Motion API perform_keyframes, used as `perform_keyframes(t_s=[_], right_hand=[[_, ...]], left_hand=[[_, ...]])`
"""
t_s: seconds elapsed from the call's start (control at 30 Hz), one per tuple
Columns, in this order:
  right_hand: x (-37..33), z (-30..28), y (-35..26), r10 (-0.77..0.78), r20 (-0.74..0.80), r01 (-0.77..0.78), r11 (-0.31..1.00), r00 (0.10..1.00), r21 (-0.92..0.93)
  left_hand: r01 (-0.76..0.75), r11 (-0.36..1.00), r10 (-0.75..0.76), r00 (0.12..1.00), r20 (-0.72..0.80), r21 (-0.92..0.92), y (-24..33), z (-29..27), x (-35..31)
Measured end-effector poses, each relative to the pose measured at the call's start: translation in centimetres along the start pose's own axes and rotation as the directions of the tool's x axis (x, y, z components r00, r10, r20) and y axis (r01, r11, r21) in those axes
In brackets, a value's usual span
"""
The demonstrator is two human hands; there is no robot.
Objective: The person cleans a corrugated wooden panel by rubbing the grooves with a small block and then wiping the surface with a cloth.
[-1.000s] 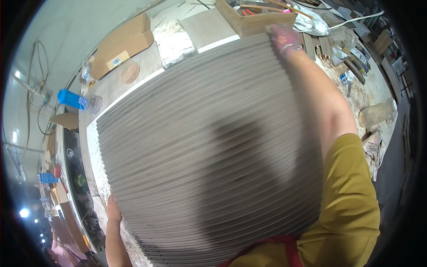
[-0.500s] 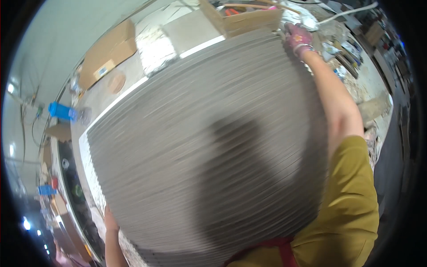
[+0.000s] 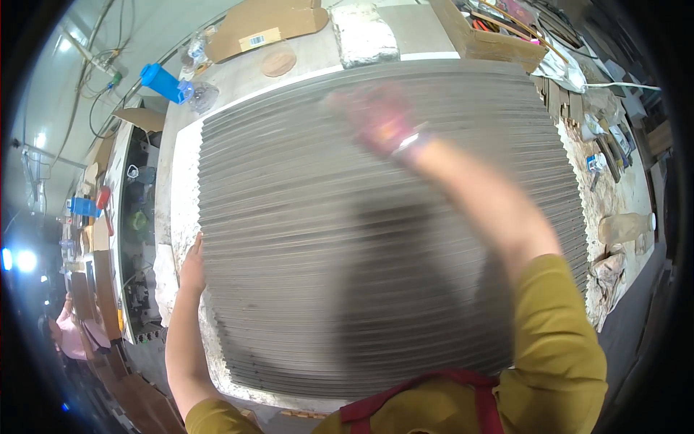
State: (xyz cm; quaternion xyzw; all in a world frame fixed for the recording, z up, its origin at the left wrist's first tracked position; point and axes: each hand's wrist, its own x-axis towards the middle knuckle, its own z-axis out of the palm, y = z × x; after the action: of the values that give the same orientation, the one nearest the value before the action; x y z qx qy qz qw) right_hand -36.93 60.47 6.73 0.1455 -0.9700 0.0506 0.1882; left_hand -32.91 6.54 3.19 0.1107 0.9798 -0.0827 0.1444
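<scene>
A wide bed of long, thin grey-brown strips (image 3: 303,217) lies side by side over the table in front of me. My left hand (image 3: 193,267), bare, rests at the left ends of the strips with its fingers stretched out along that edge. Over the far part of the bed is my right hand (image 3: 376,119), in a pink-red glove. Motion smears its fingers, so I cannot make out whether they hold or touch anything. A dark shadow falls across the middle of the strips.
A flat cardboard piece (image 3: 267,25), a round tan disc (image 3: 278,61), a silvery wrapped block (image 3: 363,36) and an open cardboard box (image 3: 491,47) of tools line the far side. A blue bottle (image 3: 163,83) lies far left. A cloudy bottle (image 3: 625,228) sits at right.
My right hand has swept left from the far right corner to over the far middle of the strips. My left hand stays at the left edge. The whole view has turned and shifted.
</scene>
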Motion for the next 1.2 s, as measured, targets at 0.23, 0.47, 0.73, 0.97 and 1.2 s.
perform_keyframes(t_s=[0.23,0.47,0.73,0.97,1.2], right_hand=[[-0.1,1.2,-0.3,0.2,0.206,-0.257,0.916,0.958,0.307],[-5.6,-4.3,11.2,0.6,0.058,-0.584,0.793,0.798,-0.172],[-0.3,-3.3,-9.0,0.236,0.001,-0.233,0.958,0.972,0.167],[7.6,0.6,-21.0,0.156,-0.084,-0.13,0.958,0.984,0.256],[16.3,6.7,-30.7,0.069,-0.013,-0.065,0.978,0.998,0.2]], left_hand=[[0.005,0.999,-0.006,1.0,-0.03,-0.035,0.4,-0.4,-1.3],[-0.066,0.997,0.07,0.994,-0.085,0.049,1.8,-0.9,-0.1],[-0.119,0.992,0.109,0.963,-0.248,-0.027,-0.2,0.8,-0.2],[-0.185,0.96,0.117,0.946,-0.301,-0.21,-2.6,-1.4,3.7],[-0.209,0.924,-0.023,0.805,-0.593,-0.319,-0.9,2.5,8.2]])
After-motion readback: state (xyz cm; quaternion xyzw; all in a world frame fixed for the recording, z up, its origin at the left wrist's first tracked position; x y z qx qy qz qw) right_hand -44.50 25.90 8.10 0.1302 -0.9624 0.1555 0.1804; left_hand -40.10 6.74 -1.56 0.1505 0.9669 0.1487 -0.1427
